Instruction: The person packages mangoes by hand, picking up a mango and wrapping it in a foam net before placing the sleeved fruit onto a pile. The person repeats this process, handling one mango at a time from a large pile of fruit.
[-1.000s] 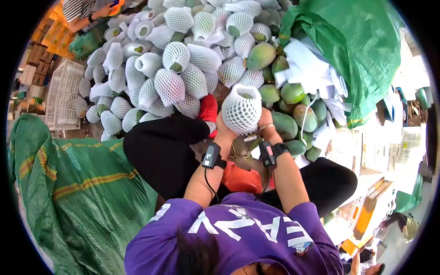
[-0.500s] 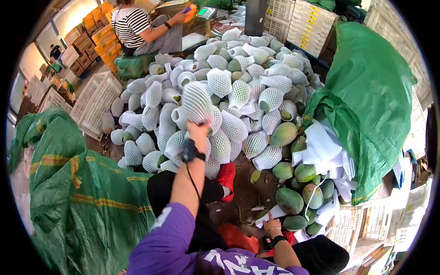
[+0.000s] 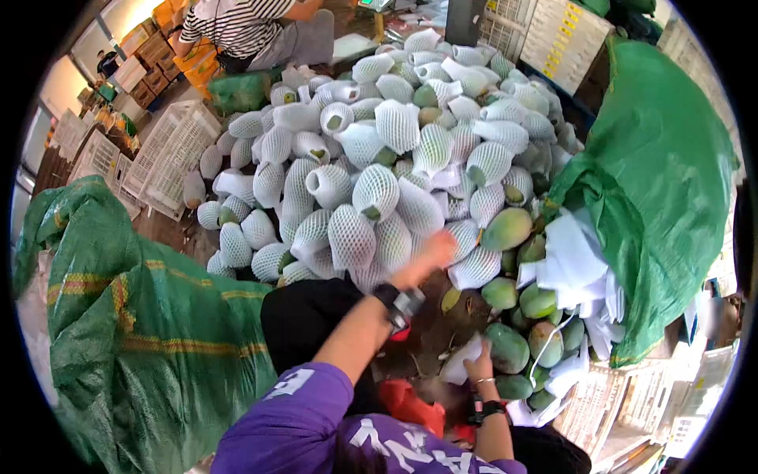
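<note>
My left hand (image 3: 437,250) is blurred by motion over the lower right edge of a heap of mangoes in white foam net sleeves (image 3: 352,237). Its fingers cannot be made out, and no mango shows in it. Low on the right, my right hand (image 3: 479,365) is closed on a white foam net sleeve (image 3: 460,363), which looks flat. Just beside that hand lies a bare green mango (image 3: 507,348), one of several unwrapped mangoes. More loose foam sleeves (image 3: 575,257) are piled above and to the right of them.
Green woven sacks stand at the left (image 3: 174,324) and right (image 3: 671,182). Plastic crates (image 3: 172,158) sit at the far left, with more at the back right (image 3: 553,43). A person in a striped top (image 3: 237,28) sits behind the heap.
My left hand has let go of the sleeved mango it held over the heap and moved right and down. My right hand has lifted the foam sleeve slightly. The view has shifted.
</note>
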Motion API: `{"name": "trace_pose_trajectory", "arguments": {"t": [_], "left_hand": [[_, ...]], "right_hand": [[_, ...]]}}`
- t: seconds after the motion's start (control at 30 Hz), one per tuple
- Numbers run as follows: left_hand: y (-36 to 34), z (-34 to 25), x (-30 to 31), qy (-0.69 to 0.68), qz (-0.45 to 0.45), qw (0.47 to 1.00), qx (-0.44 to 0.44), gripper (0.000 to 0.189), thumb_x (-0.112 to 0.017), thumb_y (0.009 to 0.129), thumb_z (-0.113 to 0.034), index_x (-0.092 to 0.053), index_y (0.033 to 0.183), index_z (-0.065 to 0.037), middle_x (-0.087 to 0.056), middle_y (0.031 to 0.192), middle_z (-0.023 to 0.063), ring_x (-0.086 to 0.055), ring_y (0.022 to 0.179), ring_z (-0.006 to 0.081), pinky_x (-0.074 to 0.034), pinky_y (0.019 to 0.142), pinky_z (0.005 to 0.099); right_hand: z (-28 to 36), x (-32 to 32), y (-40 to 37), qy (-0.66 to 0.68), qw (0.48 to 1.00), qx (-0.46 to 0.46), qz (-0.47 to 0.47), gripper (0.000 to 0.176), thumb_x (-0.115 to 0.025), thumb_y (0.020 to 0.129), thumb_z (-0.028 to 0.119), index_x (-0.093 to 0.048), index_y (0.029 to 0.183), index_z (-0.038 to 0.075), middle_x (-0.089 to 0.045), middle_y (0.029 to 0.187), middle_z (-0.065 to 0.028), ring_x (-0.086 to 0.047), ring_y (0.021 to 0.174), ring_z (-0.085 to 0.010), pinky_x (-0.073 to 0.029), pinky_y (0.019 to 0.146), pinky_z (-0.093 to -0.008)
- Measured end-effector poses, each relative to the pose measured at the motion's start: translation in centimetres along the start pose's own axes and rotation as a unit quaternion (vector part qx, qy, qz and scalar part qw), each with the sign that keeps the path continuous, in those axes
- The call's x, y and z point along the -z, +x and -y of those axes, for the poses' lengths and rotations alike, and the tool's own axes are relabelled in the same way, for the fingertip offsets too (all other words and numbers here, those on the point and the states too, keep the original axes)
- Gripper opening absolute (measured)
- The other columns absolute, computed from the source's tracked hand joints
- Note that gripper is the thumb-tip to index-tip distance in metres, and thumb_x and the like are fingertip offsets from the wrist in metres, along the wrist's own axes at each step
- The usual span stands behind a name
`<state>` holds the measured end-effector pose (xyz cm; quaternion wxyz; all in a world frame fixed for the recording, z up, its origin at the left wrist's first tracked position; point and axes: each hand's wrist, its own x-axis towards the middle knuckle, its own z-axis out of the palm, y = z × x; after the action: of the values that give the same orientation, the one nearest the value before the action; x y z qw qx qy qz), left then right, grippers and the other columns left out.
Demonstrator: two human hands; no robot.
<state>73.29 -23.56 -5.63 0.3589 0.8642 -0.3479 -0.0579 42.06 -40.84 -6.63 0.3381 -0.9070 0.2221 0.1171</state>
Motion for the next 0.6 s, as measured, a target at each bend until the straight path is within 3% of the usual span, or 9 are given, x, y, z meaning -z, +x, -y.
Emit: {"name": "trace_pose_trajectory", "arguments": {"t": [0.07, 0.13, 0.17, 0.27, 0.3, 0.33, 0.37, 0.43, 0.6], "left_hand": [[-5.9, -7.3, -4.9, -0.136, 0.273, 0.951, 0.054, 0.055, -0.062, 0.07, -0.029, -0.038, 0.11, 0.0, -0.055, 0.086, 0.0107, -0.053, 0.068, 0.0193, -0.043, 0.056, 0.0329], [-12.3, -13.7, -6.8, -0.458, 0.321, 0.761, 0.327, 0.096, -0.072, 0.062, -0.031, -0.012, 0.132, -0.004, -0.056, 0.079, 0.0104, -0.053, 0.056, 0.0184, -0.044, 0.05, 0.0285], [-13.8, -15.6, -6.4, -0.516, 0.326, 0.707, 0.358, 0.082, -0.069, 0.066, -0.026, -0.023, 0.128, -0.001, -0.053, 0.096, 0.0111, -0.049, 0.062, 0.0119, -0.044, 0.055, 0.0233], [-14.8, -15.8, -9.2, -0.504, 0.208, 0.829, 0.124, 0.057, -0.071, 0.061, -0.016, -0.046, 0.11, 0.0, -0.056, 0.094, 0.0064, -0.052, 0.084, 0.0139, -0.043, 0.075, 0.0293], [-13.5, -16.9, -7.6, -0.414, 0.305, 0.853, 0.086, 0.062, -0.07, 0.058, -0.012, -0.043, 0.113, 0.001, -0.054, 0.101, 0.0072, -0.05, 0.09, 0.0149, -0.04, 0.082, 0.0291], [-14.9, -19.2, -7.6, -0.486, 0.342, 0.803, 0.047, 0.078, -0.068, 0.06, -0.012, -0.028, 0.125, 0.002, -0.044, 0.118, 0.0127, -0.044, 0.103, 0.0173, -0.035, 0.089, 0.029], [-14.3, -16.4, -9.8, -0.293, 0.285, 0.91, -0.071, 0.09, -0.067, 0.057, -0.01, -0.015, 0.13, 0.0, -0.037, 0.125, 0.016, -0.038, 0.111, 0.0197, -0.033, 0.092, 0.0292], [-15.1, -20.4, -7.1, -0.32, 0.408, 0.854, 0.056, 0.099, -0.064, 0.054, -0.005, -0.003, 0.132, -0.001, -0.037, 0.124, 0.0181, -0.041, 0.109, 0.0229, -0.036, 0.089, 0.0308], [-14.7, -19.1, -7.5, -0.307, 0.494, 0.809, 0.082, 0.06, -0.062, 0.067, -0.013, -0.038, 0.121, -0.002, -0.05, 0.111, 0.0113, -0.048, 0.099, 0.0189, -0.038, 0.084, 0.0292]], "right_hand": [[2.8, 3.4, -1.6, 0.229, 0.972, -0.018, 0.039, 0.087, -0.062, 0.063, 0.003, -0.008, 0.131, 0.004, -0.058, 0.081, -0.0135, -0.057, 0.07, -0.022, -0.047, 0.062, -0.0318], [4.7, 6.1, -2.9, 0.353, 0.93, -0.039, 0.091, 0.093, -0.064, 0.06, -0.002, -0.004, 0.132, 0.004, -0.057, 0.086, -0.0101, -0.056, 0.071, -0.0172, -0.047, 0.06, -0.0279], [4.2, 7.0, -3.4, 0.337, 0.932, -0.046, 0.125, 0.094, -0.064, 0.06, -0.003, -0.004, 0.132, 0.004, -0.056, 0.092, -0.0099, -0.056, 0.073, -0.0166, -0.047, 0.06, -0.027], [0.3, 5.4, -3.1, 0.292, 0.941, 0.044, 0.164, 0.087, -0.068, 0.061, 0.003, -0.015, 0.13, 0.003, -0.044, 0.115, -0.0107, -0.045, 0.105, -0.0206, -0.039, 0.086, -0.031], [2.0, 6.3, -3.9, 0.287, 0.955, 0.022, 0.063, 0.082, -0.067, 0.062, 0.004, -0.018, 0.128, 0.003, -0.044, 0.116, -0.011, -0.046, 0.104, -0.0209, -0.04, 0.085, -0.0318], [-1.9, 3.8, -6.2, 0.487, 0.868, -0.094, -0.04, 0.073, -0.065, 0.063, 0.003, -0.026, 0.124, 0.002, -0.047, 0.112, -0.0122, -0.047, 0.1, -0.0208, -0.041, 0.083, -0.033], [-2.5, 3.8, -4.1, 0.515, 0.848, -0.111, -0.054, 0.062, -0.064, 0.063, 0.003, -0.036, 0.118, 0.0, -0.05, 0.106, -0.0132, -0.051, 0.092, -0.0209, -0.043, 0.079, -0.0334], [-1.1, 4.4, -7.9, 0.3, 0.945, -0.092, -0.09, 0.059, -0.067, 0.058, 0.011, -0.044, 0.11, -0.003, -0.054, 0.097, -0.0141, -0.054, 0.082, -0.0221, -0.044, 0.073, -0.0298], [-1.4, 3.6, -6.7, 0.339, 0.9, -0.016, 0.272, 0.038, -0.066, 0.065, 0.018, -0.056, 0.097, 0.001, -0.061, 0.086, -0.0066, -0.055, 0.074, -0.0138, -0.043, 0.069, -0.027]]}}
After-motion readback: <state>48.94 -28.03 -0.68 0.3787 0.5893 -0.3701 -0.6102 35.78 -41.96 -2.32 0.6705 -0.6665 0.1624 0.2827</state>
